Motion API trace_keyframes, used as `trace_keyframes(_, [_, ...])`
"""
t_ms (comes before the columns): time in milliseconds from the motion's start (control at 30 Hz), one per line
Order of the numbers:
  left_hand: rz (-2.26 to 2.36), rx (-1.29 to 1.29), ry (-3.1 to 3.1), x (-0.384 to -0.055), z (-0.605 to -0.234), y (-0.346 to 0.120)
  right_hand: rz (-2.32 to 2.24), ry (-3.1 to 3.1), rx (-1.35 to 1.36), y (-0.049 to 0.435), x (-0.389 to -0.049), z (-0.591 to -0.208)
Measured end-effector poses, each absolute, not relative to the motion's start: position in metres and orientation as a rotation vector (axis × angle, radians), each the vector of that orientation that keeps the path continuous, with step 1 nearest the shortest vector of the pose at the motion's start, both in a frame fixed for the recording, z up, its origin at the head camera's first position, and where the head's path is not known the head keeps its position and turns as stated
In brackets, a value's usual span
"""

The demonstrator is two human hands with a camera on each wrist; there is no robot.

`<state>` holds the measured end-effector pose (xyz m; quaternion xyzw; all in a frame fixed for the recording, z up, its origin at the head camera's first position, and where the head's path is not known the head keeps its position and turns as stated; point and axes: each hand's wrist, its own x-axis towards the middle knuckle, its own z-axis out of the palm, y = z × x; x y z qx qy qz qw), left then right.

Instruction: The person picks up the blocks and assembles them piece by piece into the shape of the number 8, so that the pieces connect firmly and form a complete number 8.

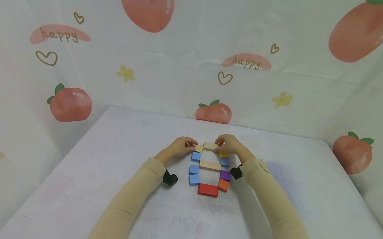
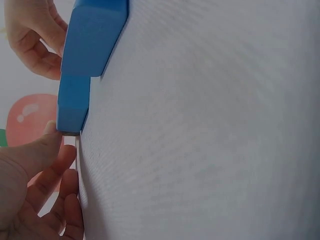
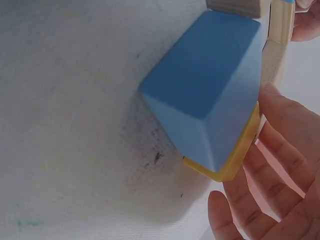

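Wooden blocks form a closed figure with a crossbar on the table. At its far left corner my left hand (image 1: 183,146) pinches a small plain wood block (image 1: 199,148) between thumb and fingers. Opposite, my right hand (image 1: 229,143) holds the right end of a longer plain wood block (image 1: 211,146) on the far side. A yellow block (image 3: 235,155) lies close to the right fingers, beside a blue block (image 3: 200,65). In the left wrist view, the left thumb is by the end of a blue block (image 2: 73,102), which partly hides the small wood block.
Blue blocks (image 1: 194,169) line the left side. A plain wood crossbar (image 1: 210,166) spans the middle. Purple (image 1: 225,175) and orange (image 1: 223,185) blocks stand at the right, a red block (image 1: 208,190) nearest me. A patterned cloth (image 1: 181,77) hangs behind the white table (image 1: 88,186).
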<state>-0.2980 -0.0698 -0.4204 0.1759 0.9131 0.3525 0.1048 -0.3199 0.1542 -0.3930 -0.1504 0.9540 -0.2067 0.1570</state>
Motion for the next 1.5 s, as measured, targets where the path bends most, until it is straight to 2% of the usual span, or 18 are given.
trace_keyframes(1133, [1.039,0.499,2.689,-0.298,-0.423,-0.07,-0.676,2.717,-0.414,0.162,-0.314,-0.39])
trace_keyframes(1500, [1.038,0.507,2.688,-0.298,-0.422,-0.071,-0.755,2.739,-0.512,0.181,-0.308,-0.387])
